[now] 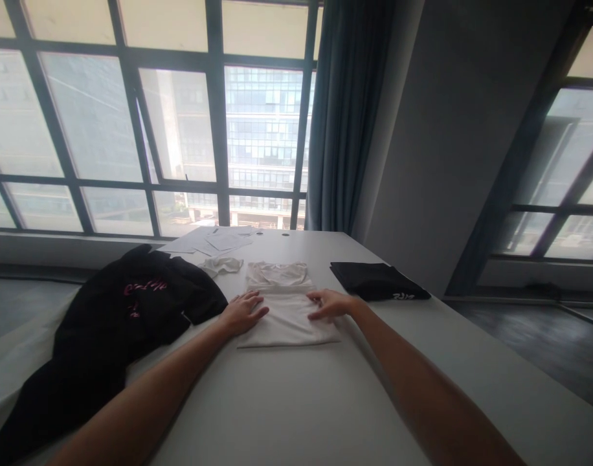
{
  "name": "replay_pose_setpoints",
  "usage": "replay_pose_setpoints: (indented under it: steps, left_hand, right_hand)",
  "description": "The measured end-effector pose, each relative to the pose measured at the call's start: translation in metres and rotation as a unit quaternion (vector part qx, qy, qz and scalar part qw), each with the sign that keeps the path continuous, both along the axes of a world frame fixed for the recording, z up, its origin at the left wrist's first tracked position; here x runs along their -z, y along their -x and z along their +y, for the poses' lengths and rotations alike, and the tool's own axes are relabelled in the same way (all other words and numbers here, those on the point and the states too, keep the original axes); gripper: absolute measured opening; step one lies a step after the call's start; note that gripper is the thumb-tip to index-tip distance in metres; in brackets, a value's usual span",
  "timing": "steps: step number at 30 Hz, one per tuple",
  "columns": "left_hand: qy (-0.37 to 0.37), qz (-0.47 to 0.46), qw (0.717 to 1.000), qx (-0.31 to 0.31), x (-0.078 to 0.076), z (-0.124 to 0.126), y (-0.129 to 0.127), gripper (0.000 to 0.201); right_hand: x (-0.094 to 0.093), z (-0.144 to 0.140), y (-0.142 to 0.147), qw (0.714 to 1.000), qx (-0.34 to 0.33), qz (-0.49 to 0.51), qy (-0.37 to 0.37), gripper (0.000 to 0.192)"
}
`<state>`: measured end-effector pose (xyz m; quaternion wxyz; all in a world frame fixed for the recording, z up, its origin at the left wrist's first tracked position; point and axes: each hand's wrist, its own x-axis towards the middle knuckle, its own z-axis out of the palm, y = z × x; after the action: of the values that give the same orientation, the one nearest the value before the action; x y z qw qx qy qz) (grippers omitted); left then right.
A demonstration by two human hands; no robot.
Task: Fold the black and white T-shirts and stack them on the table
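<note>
Fingers of two hands, left hand (243,312) (grip wide), right hand (331,303) (grip parted), on one white garment (284,320); one folded black garment (374,279)

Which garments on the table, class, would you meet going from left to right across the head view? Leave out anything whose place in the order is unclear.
Rumpled black garment → white garment → folded black garment.

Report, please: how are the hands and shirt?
Left hand and right hand on white shirt. Shirt lies on table, near edge straight. Crumpled black clothing close beside left hand.
</note>
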<state>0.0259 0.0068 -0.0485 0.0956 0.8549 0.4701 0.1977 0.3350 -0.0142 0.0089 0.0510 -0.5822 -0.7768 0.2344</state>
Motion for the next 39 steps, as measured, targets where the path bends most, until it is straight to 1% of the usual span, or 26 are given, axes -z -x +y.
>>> replay_pose_setpoints:
  steps: [2,3,4,5,8,9,11,13,15,17,19,21,22,24,26,28,29,30,31,32,33,34,35,36,37,39]
  left_hand:
    - [0.001,0.004,1.000,-0.002,0.000,0.000,-0.001,0.072]
    - [0.000,0.002,1.000,-0.004,0.000,0.001,-0.001,0.073]
    - [0.000,-0.001,1.000,-0.008,0.000,0.001,-0.001,0.073]
    - [0.001,-0.005,1.000,-0.012,0.001,0.002,-0.001,0.073]
    - [0.009,-0.015,1.000,-0.004,0.001,0.005,0.002,0.074]
    - [0.011,-0.025,1.000,0.012,0.001,0.005,0.004,0.075]
    - [0.022,-0.055,0.996,0.059,-0.002,0.004,0.009,0.079]
    - [0.055,-0.060,0.990,0.115,-0.009,-0.002,0.011,0.079]
    - [0.086,-0.013,0.981,0.174,-0.019,-0.013,0.008,0.077]
    - [0.079,0.046,0.972,0.218,-0.030,-0.027,0.000,0.070]
    - [0.041,0.076,0.970,0.227,-0.040,-0.041,-0.008,0.049]
    - [0.006,0.092,0.973,0.210,-0.047,-0.051,-0.014,0.023]
    - [-0.010,0.100,0.975,0.198,-0.049,-0.053,-0.016,0.016]
    - [-0.036,0.102,0.981,0.159,-0.051,-0.053,-0.016,0.015]
    - [-0.045,0.079,0.991,0.095,-0.049,-0.048,-0.014,0.018]
    - [-0.037,0.040,0.998,0.030,-0.046,-0.042,-0.011,0.020]
    - [-0.031,0.020,0.999,0.004,-0.045,-0.038,-0.009,0.020]
    - [-0.025,0.002,1.000,-0.017,-0.044,-0.036,-0.008,0.020]
    - [-0.020,-0.017,0.999,-0.033,-0.043,-0.033,-0.008,0.019]
    - [-0.015,-0.036,0.998,-0.047,-0.043,-0.032,-0.008,0.019]
    - [-0.009,-0.055,0.997,-0.058,-0.043,-0.031,-0.008,0.019]
    - [-0.004,-0.071,0.995,-0.066,-0.043,-0.031,-0.009,0.019]
    - [-0.002,-0.083,0.994,-0.070,-0.043,-0.032,-0.009,0.020]
    - [-0.005,-0.090,0.993,-0.071,-0.044,-0.033,-0.009,0.021]
    - [-0.012,-0.090,0.994,-0.067,-0.045,-0.034,-0.009,0.022]
    - [-0.020,-0.066,0.997,-0.039,-0.046,-0.036,-0.007,0.024]
  right_hand:
    - [0.009,0.002,0.007,0.992,0.057,0.000,-0.116,0.069]
    - [0.016,0.002,0.011,0.984,0.069,-0.005,-0.166,0.061]
    - [0.023,0.003,0.014,0.978,0.070,-0.011,-0.196,0.057]
    - [0.029,0.004,0.017,0.976,0.064,-0.016,-0.209,0.054]
    - [0.044,0.006,0.019,0.982,0.045,-0.031,-0.182,0.053]
    - [0.045,0.007,0.018,0.982,0.045,-0.035,-0.181,0.052]
    - [0.045,0.007,0.014,0.977,0.047,-0.038,-0.204,0.047]
    - [0.041,0.006,0.011,0.972,0.052,-0.039,-0.228,0.040]
    - [0.038,0.005,0.009,0.970,0.054,-0.038,-0.234,0.035]
    - [0.037,0.004,0.009,0.971,0.052,-0.034,-0.232,0.034]
    - [0.037,0.004,0.010,0.970,0.051,-0.033,-0.234,0.034]
    - [0.037,0.004,0.012,0.970,0.055,-0.026,-0.237,0.033]
    - [0.036,0.004,0.012,0.970,0.059,-0.016,-0.235,0.032]
    - [0.030,0.004,0.013,0.973,0.061,0.033,-0.221,0.032]
    - [0.020,0.003,0.013,0.978,0.031,0.113,-0.174,0.040]
    - [0.008,-0.001,0.015,0.979,-0.044,0.181,-0.083,0.058]
    - [0.002,-0.004,0.019,0.977,-0.087,0.193,-0.030,0.069]
    - [-0.004,-0.009,0.024,0.975,-0.122,0.185,0.015,0.080]
    - [-0.007,-0.014,0.030,0.976,-0.142,0.160,0.041,0.092]
    - [-0.010,-0.020,0.039,0.980,-0.148,0.124,0.045,0.104]
    - [-0.011,-0.026,0.048,0.986,-0.142,0.080,0.028,0.115]
    - [-0.012,-0.031,0.057,0.991,-0.132,0.037,-0.001,0.121]
    - [-0.011,-0.036,0.066,0.992,-0.121,-0.001,-0.034,0.120]
    - [-0.010,-0.040,0.073,0.991,-0.112,-0.030,-0.067,0.112]
    - [-0.010,-0.042,0.077,0.989,-0.101,-0.054,-0.097,0.098]
    - [-0.011,-0.042,0.079,0.983,-0.057,-0.088,-0.151,0.059]
